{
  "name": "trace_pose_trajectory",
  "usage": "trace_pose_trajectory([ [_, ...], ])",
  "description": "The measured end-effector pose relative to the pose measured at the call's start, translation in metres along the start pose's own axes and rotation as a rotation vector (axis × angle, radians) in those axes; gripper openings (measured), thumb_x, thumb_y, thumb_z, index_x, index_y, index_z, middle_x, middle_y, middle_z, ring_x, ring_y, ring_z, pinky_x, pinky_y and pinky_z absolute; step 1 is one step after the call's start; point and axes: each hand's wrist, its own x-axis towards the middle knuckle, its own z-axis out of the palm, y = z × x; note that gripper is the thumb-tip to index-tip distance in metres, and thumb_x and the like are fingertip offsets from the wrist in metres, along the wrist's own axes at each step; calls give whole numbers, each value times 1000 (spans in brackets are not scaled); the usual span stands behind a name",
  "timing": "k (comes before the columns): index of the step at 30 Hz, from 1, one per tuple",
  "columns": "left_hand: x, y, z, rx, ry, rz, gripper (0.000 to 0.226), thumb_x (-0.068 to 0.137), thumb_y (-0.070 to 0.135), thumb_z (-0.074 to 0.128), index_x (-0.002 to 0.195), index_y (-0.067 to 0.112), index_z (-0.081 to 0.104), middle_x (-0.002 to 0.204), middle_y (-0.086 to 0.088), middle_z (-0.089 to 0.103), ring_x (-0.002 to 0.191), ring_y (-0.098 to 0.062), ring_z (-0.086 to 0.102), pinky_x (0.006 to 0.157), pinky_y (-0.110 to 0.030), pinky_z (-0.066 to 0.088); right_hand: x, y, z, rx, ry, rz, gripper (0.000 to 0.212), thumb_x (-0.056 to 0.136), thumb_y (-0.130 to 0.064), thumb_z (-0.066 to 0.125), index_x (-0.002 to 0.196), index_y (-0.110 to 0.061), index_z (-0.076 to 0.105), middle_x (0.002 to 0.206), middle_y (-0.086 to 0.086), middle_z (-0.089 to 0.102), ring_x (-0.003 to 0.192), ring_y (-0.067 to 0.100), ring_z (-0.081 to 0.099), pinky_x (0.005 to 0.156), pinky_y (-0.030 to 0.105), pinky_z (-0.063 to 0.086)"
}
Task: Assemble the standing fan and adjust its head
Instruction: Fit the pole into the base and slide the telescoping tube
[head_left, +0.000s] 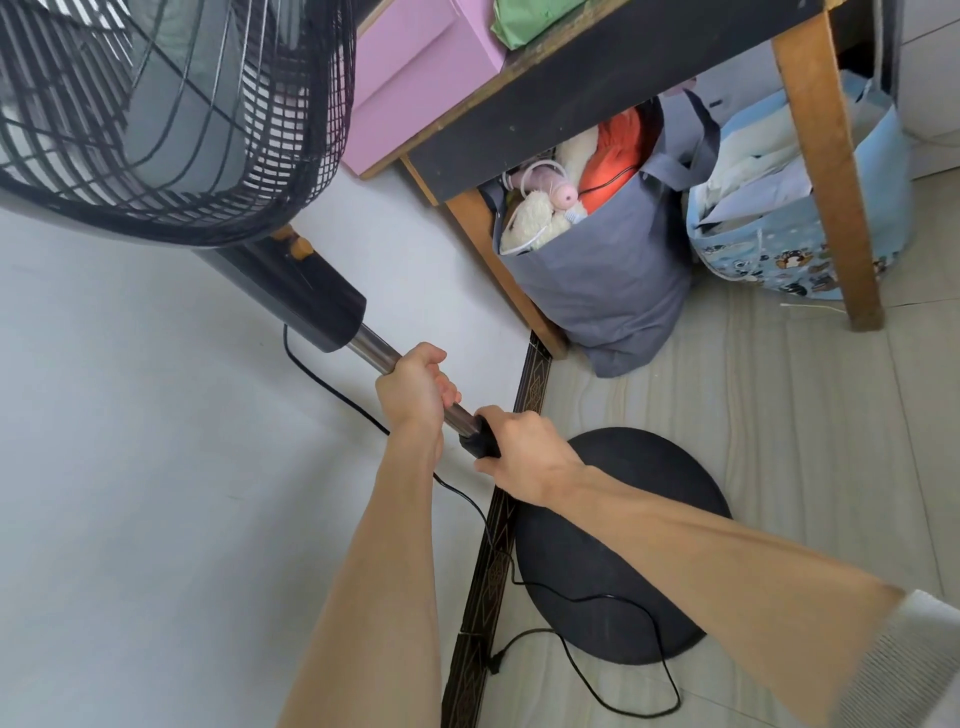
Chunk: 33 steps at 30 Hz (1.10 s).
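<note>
The fan's black grille head (156, 114) fills the upper left, with its dark neck housing (291, 291) below it. A shiny metal pole (371, 345) runs down from the housing toward the round black base (613, 561) on the floor. My left hand (415, 384) grips the metal pole. Just below it, my right hand (519, 447) grips the black collar (478, 441) at the top of the lower tube. The lower tube itself is hidden behind my right hand and forearm.
The black power cord (597, 603) trails from the housing along the white wall (130, 467) and loops over the base. A wooden table (826, 171) stands behind, with a grey bag of soft toys (597, 275) and a blue bag (779, 208) underneath.
</note>
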Motion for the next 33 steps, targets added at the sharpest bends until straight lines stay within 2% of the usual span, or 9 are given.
trace_pose_trajectory([
  [7, -8, 1, -3, 52, 12, 10, 25, 84, 15, 63, 67, 10, 45, 43, 2, 36, 47, -21, 40, 65, -33, 41, 3, -2, -3, -52, 29, 16, 52, 83, -38, 75, 122, -14, 52, 108, 5, 67, 95, 30, 63, 79, 42, 54],
  [11, -16, -11, -34, 83, -318, -1, 46, 76, 49, 75, 107, 18, 60, 101, 5, 61, 105, -14, 56, 97, -37, 40, 0, 8, -10, 36, -46, 27, 53, 80, -43, 77, 127, -26, 59, 110, 1, 69, 100, 25, 63, 86, 41, 54],
  [14, -28, -44, -55, -120, -227, -90, 63, 73, 55, 69, 128, 26, 57, 130, 2, 59, 125, -14, 50, 103, -39, 33, -7, 20, -23, 0, -88, 62, 45, 80, -44, 77, 121, -27, 66, 111, -2, 71, 102, 21, 65, 88, 39, 55],
  [17, -44, -95, -60, -62, -135, -212, 33, 94, 22, 60, 125, 23, 50, 126, -4, 58, 115, -18, 56, 89, -33, 39, -13, 27, -42, -47, -33, 108, 35, 89, -31, 72, 122, -23, 67, 120, -5, 70, 106, 16, 65, 90, 27, 51],
  [19, -46, -132, -59, 122, -157, -244, 50, 91, 4, 62, 133, 21, 40, 121, -4, 54, 101, -17, 55, 87, -33, 46, -19, 29, -54, 21, 21, 148, 35, 89, -28, 72, 123, -23, 66, 119, -8, 70, 100, 10, 66, 79, 15, 50],
  [21, -40, -173, -53, 158, -262, -241, 68, 84, -2, 68, 140, 18, 34, 123, -6, 52, 108, -21, 54, 98, -40, 48, -24, 24, -61, 104, 23, 162, 35, 86, -26, 75, 121, -25, 66, 115, -10, 71, 96, 5, 67, 70, 9, 50],
  [25, -30, -205, -27, 189, -323, -137, 63, 78, 17, 79, 129, 21, 43, 121, -4, 60, 102, -19, 60, 82, -32, 48, -27, 10, -70, 192, 4, 114, 39, 84, -23, 80, 120, -25, 66, 113, -9, 73, 104, 9, 69, 91, 29, 55],
  [29, -3, -224, -14, 109, -256, -79, 39, 80, 36, 77, 112, 26, 59, 107, 5, 67, 95, -14, 64, 78, -30, 49, -3, -17, -65, 122, -202, 5, 53, 85, -21, 79, 134, -27, 59, 125, -15, 67, 113, 2, 64, 96, 23, 50],
  [33, 17, -241, -5, 85, -281, -53, 28, 74, 37, 76, 97, 29, 63, 90, 4, 70, 80, -13, 66, 72, -31, 54, 24, -26, -38, 76, -364, -20, 47, 79, -7, 83, 120, -21, 66, 114, -2, 71, 107, 11, 67, 91, 25, 55],
])
